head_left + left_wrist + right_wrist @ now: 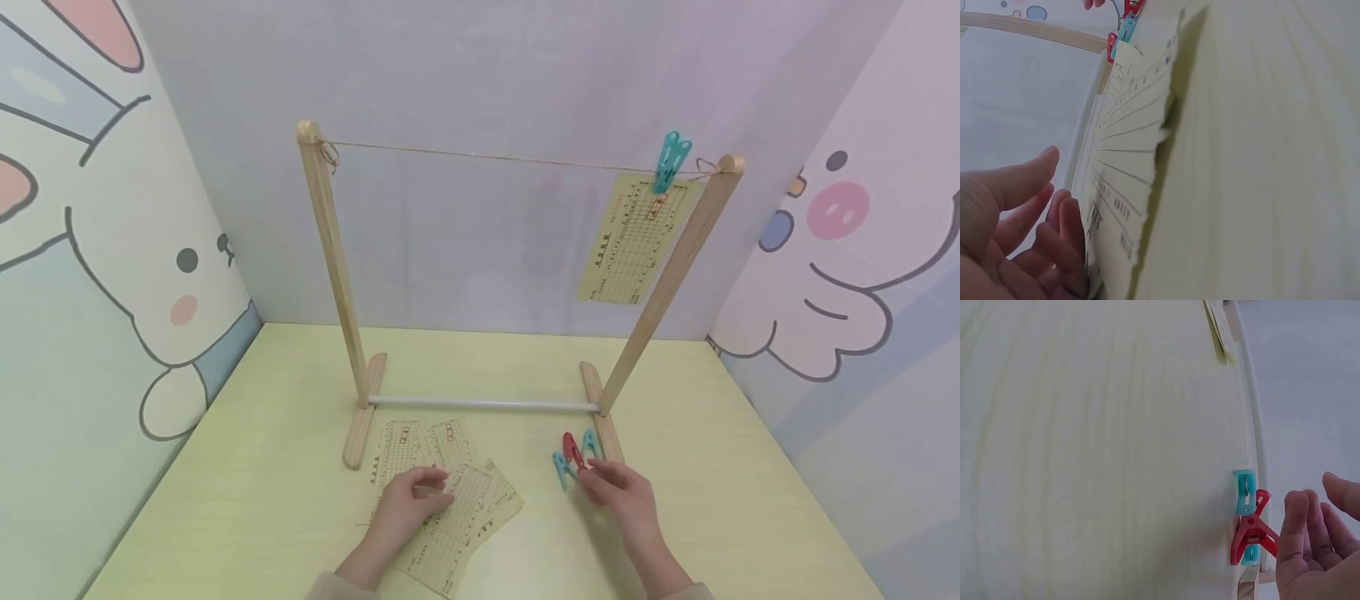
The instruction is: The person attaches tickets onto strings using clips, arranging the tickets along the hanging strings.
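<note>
Several yellowed, grid-printed paper sheets (468, 500) overlap on the table at the front. My left hand (408, 504) hovers close over them, thumb held apart from loosely bent fingers; in the left wrist view its fingers (1063, 250) are beside a sheet's surface (1125, 150). On the right, a red clothespin (572, 450) lies between two teal clothespins (561, 471). My right hand (622, 500) is right at the red clothespin, fingertips overlapping its near end. In the right wrist view a gap shows between thumb and fingers, with nothing pinched there.
Behind the papers stands a wooden frame (330, 267) with a white crossbar (483, 404) low down and a string (480, 155) across the top. A teal clothespin (670, 162) holds a similar sheet (633, 242) on the string's right end. Cartoon-printed walls (862, 275) enclose the table.
</note>
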A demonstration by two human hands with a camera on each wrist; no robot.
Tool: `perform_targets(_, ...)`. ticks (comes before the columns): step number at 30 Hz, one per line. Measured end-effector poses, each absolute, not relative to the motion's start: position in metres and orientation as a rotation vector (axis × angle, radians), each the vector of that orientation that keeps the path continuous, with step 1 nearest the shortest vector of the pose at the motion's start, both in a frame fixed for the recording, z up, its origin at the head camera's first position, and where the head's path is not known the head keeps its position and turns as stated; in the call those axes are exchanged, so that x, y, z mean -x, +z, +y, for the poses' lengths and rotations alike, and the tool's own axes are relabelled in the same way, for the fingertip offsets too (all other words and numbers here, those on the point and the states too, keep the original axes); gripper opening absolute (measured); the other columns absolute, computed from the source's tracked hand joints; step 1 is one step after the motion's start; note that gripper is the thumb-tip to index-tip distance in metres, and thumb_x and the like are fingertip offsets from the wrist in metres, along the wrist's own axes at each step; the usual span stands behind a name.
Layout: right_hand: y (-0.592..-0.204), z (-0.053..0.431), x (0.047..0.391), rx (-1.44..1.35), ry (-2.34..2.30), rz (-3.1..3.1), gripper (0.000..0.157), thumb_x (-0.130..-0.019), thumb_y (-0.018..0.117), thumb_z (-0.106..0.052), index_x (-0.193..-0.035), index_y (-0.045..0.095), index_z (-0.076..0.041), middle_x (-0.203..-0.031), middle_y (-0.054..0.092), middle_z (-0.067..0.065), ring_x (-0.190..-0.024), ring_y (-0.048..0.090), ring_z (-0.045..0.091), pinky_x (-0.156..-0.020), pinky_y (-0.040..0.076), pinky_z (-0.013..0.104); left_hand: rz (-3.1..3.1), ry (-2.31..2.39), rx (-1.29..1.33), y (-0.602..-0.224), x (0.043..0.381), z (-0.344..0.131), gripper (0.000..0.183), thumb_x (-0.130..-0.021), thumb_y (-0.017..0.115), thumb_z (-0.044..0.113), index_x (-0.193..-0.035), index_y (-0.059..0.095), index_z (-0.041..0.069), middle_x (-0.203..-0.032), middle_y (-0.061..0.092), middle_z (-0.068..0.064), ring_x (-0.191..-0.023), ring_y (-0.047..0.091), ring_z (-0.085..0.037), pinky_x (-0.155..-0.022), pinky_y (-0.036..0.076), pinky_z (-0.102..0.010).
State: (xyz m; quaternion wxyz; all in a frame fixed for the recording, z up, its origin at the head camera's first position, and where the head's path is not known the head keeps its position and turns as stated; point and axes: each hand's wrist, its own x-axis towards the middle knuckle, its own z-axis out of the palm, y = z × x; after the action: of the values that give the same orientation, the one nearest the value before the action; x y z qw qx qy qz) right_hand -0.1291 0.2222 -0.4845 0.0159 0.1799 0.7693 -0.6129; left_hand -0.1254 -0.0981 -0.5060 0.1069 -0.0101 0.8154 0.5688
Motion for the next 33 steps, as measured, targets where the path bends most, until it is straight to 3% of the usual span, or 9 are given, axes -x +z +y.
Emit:
perform_targets(18,-0.488,0.251,0.127,-0.682,-1.728,2.53,0.043,-0.089,0.072,-0.014,-0.127,0.062,0.003,-0.098,0.073,0.001,-0.078,0.065,0.01,-0.068,0.054,0.023,2.562,1.502,0.061,-0.503,0.117,-0.102,0.045,-0.075,0.083,0.019,-0.115,0.068,0.005,-0.109,0.07,-0.011,-0.069,0.058,-0.013,-0.058,0.05,-0.023)
perform_targets(21,-0.488,0.254,0.126,-0.694,-1.697,2.526,0.045,-0.088,0.074,-0.016,-0.127,0.061,0.002,-0.099,0.073,0.001,-0.079,0.063,0.01,-0.068,0.053,0.024,2.621,1.43,0.076,-0.502,0.117,-0.101,0.048,-0.073,0.085,0.021,-0.116,0.068,0.007,-0.112,0.07,-0.011,-0.075,0.062,-0.018,-0.067,0.054,-0.031)
perform_targets(26,-0.489,0.257,0.125,-0.695,-1.611,2.524,0.046,-0.085,0.076,-0.018,-0.125,0.063,0.0,-0.101,0.074,0.004,-0.081,0.062,0.011,-0.069,0.05,0.026,2.727,1.3,0.11,-0.502,0.117,-0.099,0.053,-0.068,0.088,0.023,-0.116,0.068,0.011,-0.114,0.071,-0.008,-0.112,0.063,-0.035,-0.093,0.05,-0.055)
perform_targets(33,-0.494,0.258,0.123,-0.615,-1.535,2.52,0.051,-0.078,0.083,-0.019,-0.121,0.066,0.002,-0.1,0.074,0.008,-0.084,0.063,0.014,-0.069,0.052,0.028,2.717,1.236,0.192,-0.501,0.118,-0.098,0.055,-0.066,0.088,0.019,-0.116,0.068,0.01,-0.104,0.071,-0.002,-0.103,0.065,-0.029,-0.087,0.053,-0.05)
